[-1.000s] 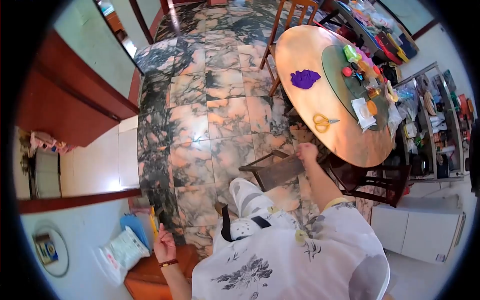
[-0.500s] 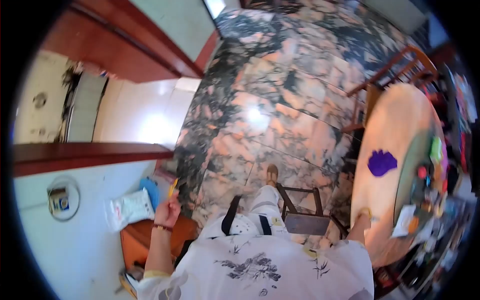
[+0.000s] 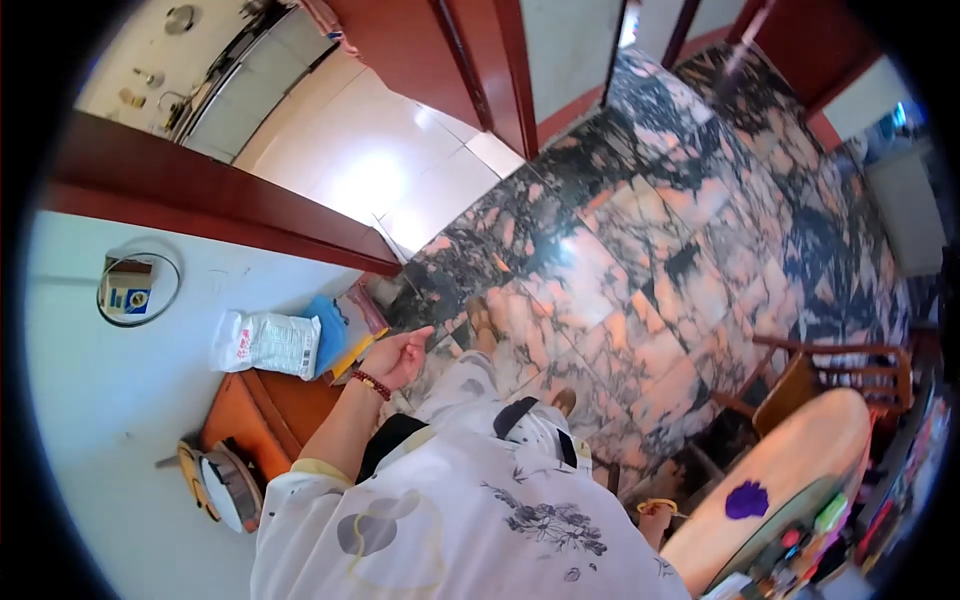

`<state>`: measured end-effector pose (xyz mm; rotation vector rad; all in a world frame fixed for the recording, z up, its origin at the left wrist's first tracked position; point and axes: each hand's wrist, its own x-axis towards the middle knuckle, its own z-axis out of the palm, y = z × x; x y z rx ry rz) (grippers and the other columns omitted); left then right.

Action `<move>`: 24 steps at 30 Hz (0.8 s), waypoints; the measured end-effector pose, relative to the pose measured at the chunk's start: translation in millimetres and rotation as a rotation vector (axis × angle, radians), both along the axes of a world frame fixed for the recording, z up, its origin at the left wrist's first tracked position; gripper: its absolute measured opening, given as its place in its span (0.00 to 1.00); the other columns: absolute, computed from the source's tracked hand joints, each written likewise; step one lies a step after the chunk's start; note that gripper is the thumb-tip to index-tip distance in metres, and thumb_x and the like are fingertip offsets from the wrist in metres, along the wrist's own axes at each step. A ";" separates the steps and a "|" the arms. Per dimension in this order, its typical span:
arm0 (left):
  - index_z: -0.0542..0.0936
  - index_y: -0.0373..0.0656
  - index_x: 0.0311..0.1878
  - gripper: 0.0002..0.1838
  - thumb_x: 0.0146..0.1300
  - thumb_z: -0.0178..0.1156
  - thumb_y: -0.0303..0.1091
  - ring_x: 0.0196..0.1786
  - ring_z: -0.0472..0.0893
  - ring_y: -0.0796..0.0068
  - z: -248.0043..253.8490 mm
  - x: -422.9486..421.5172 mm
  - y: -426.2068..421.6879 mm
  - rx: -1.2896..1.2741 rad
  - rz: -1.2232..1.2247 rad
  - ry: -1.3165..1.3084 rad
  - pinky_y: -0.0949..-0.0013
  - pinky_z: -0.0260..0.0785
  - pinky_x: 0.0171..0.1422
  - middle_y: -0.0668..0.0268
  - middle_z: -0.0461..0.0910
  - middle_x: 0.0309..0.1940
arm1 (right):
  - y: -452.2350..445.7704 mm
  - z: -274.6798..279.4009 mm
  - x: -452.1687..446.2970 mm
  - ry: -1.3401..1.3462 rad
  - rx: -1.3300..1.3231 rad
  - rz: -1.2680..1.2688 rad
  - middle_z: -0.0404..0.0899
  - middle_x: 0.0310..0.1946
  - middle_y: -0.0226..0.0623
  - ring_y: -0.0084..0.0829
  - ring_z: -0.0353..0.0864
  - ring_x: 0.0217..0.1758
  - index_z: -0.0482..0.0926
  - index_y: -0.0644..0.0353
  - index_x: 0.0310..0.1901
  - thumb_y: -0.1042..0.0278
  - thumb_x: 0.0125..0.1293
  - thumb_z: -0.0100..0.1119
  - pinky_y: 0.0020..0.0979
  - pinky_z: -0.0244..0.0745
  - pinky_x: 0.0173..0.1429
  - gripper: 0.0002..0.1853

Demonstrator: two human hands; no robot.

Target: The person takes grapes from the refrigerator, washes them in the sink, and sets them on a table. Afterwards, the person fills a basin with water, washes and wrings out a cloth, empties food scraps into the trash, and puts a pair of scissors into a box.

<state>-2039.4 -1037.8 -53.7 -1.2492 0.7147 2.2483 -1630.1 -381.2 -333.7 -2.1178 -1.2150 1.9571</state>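
My left hand, with a dark red bead bracelet on the wrist, hangs over the floor, index finger stretched out and the others loosely bent. Nothing shows in it. Behind it lie a flat package with a yellow edge, a blue bag and a white plastic packet, on an orange-brown cabinet. My right hand, small and partly hidden by my shirt, is closed about a yellow looped thing with a thin pale tip; its kind is unclear. It is beside the wooden tabletop.
A purple patch and several small items lie on the tabletop. A wooden chair stands at its far end. Marble floor stretches ahead. At the left, a red-framed doorway opens onto a pale-tiled room.
My view has swung left, bringing more of the doorway into sight. The tabletop has shifted down in view. My right hand has moved from over the tabletop to beside its edge, and my feet have stepped.
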 end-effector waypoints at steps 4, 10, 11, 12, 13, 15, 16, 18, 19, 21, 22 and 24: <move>0.70 0.32 0.61 0.17 0.73 0.46 0.29 0.38 0.78 0.83 -7.7 -84.4 -58.5 -0.141 -0.053 0.151 0.78 0.75 0.47 0.69 0.79 0.39 | -107.4 27.6 -166.3 0.194 0.046 0.181 0.77 0.31 0.36 0.29 0.78 0.35 0.76 0.61 0.37 0.78 0.58 0.55 0.28 0.74 0.31 0.06; 0.59 0.28 0.69 0.26 0.69 0.46 0.25 0.68 0.68 0.65 29.3 -218.1 -169.2 -0.053 -0.001 0.665 0.68 0.65 0.70 0.52 0.65 0.67 | -260.7 98.6 -434.0 0.497 0.041 0.231 0.77 0.39 0.39 0.36 0.80 0.41 0.69 0.57 0.47 0.84 0.55 0.56 0.35 0.78 0.39 0.18; 0.56 0.28 0.70 0.27 0.71 0.46 0.29 0.72 0.64 0.63 47.7 -239.4 -180.8 -0.110 0.001 0.762 0.67 0.61 0.72 0.50 0.61 0.69 | -285.0 109.8 -475.0 0.556 0.038 0.264 0.76 0.41 0.40 0.37 0.80 0.41 0.66 0.57 0.51 0.86 0.54 0.56 0.35 0.79 0.41 0.22; 0.56 0.28 0.70 0.27 0.72 0.44 0.31 0.72 0.62 0.64 58.7 -259.3 -195.2 -0.075 0.060 0.775 0.67 0.60 0.73 0.50 0.60 0.70 | -310.0 127.1 -516.3 0.560 0.033 0.337 0.76 0.43 0.40 0.38 0.79 0.44 0.63 0.56 0.53 0.85 0.55 0.56 0.36 0.79 0.44 0.25; 0.55 0.28 0.70 0.27 0.73 0.42 0.33 0.73 0.61 0.64 66.0 -279.8 -209.9 -0.041 0.119 0.790 0.67 0.58 0.74 0.49 0.59 0.71 | -333.8 149.3 -558.4 0.566 0.028 0.410 0.75 0.44 0.40 0.38 0.79 0.47 0.61 0.55 0.55 0.85 0.56 0.57 0.37 0.79 0.46 0.27; 0.54 0.28 0.71 0.29 0.76 0.36 0.41 0.74 0.59 0.62 68.4 -318.5 -238.4 0.013 0.221 0.809 0.65 0.56 0.76 0.48 0.56 0.72 | -380.1 190.0 -642.0 0.560 0.043 0.535 0.75 0.45 0.41 0.41 0.79 0.50 0.59 0.54 0.58 0.87 0.55 0.56 0.39 0.79 0.51 0.30; 0.54 0.28 0.71 0.29 0.76 0.36 0.42 0.74 0.59 0.61 68.6 -338.1 -252.8 0.041 0.262 0.816 0.64 0.55 0.76 0.48 0.56 0.72 | -394.2 192.0 -683.6 0.598 0.013 0.601 0.75 0.46 0.41 0.41 0.80 0.50 0.59 0.54 0.59 0.87 0.55 0.56 0.39 0.79 0.51 0.31; 0.54 0.28 0.70 0.30 0.77 0.35 0.44 0.74 0.59 0.59 67.2 -369.0 -279.8 0.091 0.351 0.820 0.64 0.55 0.76 0.47 0.56 0.72 | -419.4 193.2 -760.7 0.660 -0.062 0.737 0.75 0.46 0.41 0.42 0.80 0.50 0.59 0.54 0.59 0.88 0.55 0.57 0.39 0.79 0.52 0.31; 0.54 0.27 0.70 0.31 0.77 0.35 0.46 0.74 0.58 0.57 63.3 -384.1 -294.6 0.083 0.396 0.817 0.62 0.55 0.76 0.46 0.56 0.71 | -446.8 203.8 -803.6 0.694 -0.077 0.854 0.76 0.46 0.40 0.41 0.82 0.48 0.59 0.53 0.59 0.87 0.56 0.58 0.38 0.80 0.49 0.31; 0.54 0.27 0.70 0.32 0.76 0.35 0.46 0.74 0.58 0.56 58.8 -411.7 -324.9 0.107 0.515 0.814 0.60 0.56 0.76 0.45 0.55 0.71 | -495.9 210.3 -884.4 0.701 -0.158 0.944 0.76 0.45 0.42 0.41 0.82 0.47 0.60 0.54 0.59 0.86 0.56 0.58 0.36 0.81 0.48 0.31; 0.54 0.27 0.70 0.32 0.76 0.36 0.47 0.74 0.58 0.56 59.5 -422.8 -339.2 0.113 0.574 0.811 0.59 0.56 0.76 0.45 0.55 0.71 | -521.9 215.3 -923.6 0.700 -0.205 0.988 0.77 0.45 0.42 0.41 0.82 0.47 0.60 0.54 0.60 0.86 0.57 0.58 0.36 0.81 0.47 0.31; 0.53 0.26 0.70 0.33 0.76 0.37 0.48 0.74 0.58 0.54 69.9 -446.2 -365.8 0.118 0.711 0.787 0.57 0.56 0.76 0.43 0.55 0.71 | -587.2 235.1 -997.4 0.710 -0.277 1.196 0.76 0.45 0.43 0.40 0.82 0.46 0.60 0.53 0.61 0.86 0.57 0.56 0.31 0.81 0.43 0.31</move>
